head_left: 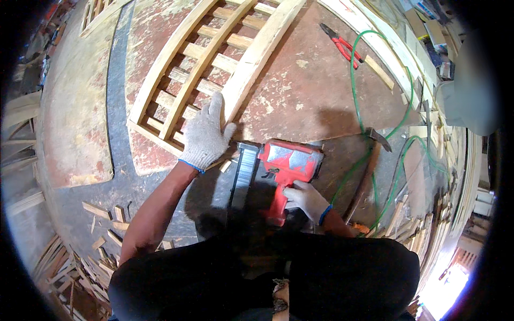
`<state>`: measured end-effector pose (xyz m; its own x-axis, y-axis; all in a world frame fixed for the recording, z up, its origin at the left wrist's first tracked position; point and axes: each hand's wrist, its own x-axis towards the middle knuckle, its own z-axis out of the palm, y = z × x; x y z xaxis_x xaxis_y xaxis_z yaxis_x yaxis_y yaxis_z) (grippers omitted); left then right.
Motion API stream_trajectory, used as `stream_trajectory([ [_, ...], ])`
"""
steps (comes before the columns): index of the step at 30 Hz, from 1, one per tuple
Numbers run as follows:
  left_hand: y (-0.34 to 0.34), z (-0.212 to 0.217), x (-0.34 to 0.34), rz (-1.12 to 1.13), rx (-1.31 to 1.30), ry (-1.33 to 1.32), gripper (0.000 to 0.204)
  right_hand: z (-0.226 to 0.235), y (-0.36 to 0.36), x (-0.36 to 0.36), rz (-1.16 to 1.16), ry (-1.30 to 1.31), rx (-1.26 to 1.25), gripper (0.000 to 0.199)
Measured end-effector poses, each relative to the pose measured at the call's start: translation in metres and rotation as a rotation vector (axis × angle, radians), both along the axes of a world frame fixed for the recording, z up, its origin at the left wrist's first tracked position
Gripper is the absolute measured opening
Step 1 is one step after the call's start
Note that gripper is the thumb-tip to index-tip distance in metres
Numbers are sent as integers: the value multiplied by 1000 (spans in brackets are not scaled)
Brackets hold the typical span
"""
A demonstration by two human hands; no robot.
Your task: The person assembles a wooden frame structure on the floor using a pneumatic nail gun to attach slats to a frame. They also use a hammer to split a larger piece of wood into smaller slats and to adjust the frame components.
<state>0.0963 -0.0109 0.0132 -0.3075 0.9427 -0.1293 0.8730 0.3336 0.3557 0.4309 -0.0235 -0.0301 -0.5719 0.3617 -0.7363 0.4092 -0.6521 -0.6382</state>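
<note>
Nearest the camera, the person's dark-clothed legs (278, 273) fill the lower edge of the view. Just above them a red nail gun (286, 171) is held by the right hand (306, 199), gloved in white; the grip is clamped on the gun's red handle, fingers wrapped around it. The gun's long grey magazine (243, 171) is seen running down on its left side. The tool is positioned near the middle of the floor (305, 91), a worn reddish board surface, just beside the lower end of a wooden lattice frame (209, 64).

The left hand (206, 136), also in a white glove, is laid flat on the frame's lower end, fingers spread and together with no object enclosed; the palm is pressed against the slats and the curved outer rail.

A green hose (356, 91) is seen looping across the floor to the right of the gun. Red-handled pliers (342, 45) lie well apart, toward the upper right edge. Offcuts of wood (107, 224) are scattered at the lower left edge of the floor.
</note>
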Motion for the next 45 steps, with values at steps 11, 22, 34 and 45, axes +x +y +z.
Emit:
stream_trajectory([
  [11, -74, -1, -60, 16, -19, 42, 79, 24, 256, 38, 190, -385, 1416, 19],
  [22, -74, -4, -55, 121, -15, 33, 77, -12, 389, -80, 341, -1117, 1530, 37],
  [34, -61, 7, -51, 117, 32, -74, 69, 22, 299, -36, 251, -150, 1030, 28],
  [45, -99, 40, 38, 515, 334, -2053, 51, 152, 60, -142, 338, 211, 145, 25],
])
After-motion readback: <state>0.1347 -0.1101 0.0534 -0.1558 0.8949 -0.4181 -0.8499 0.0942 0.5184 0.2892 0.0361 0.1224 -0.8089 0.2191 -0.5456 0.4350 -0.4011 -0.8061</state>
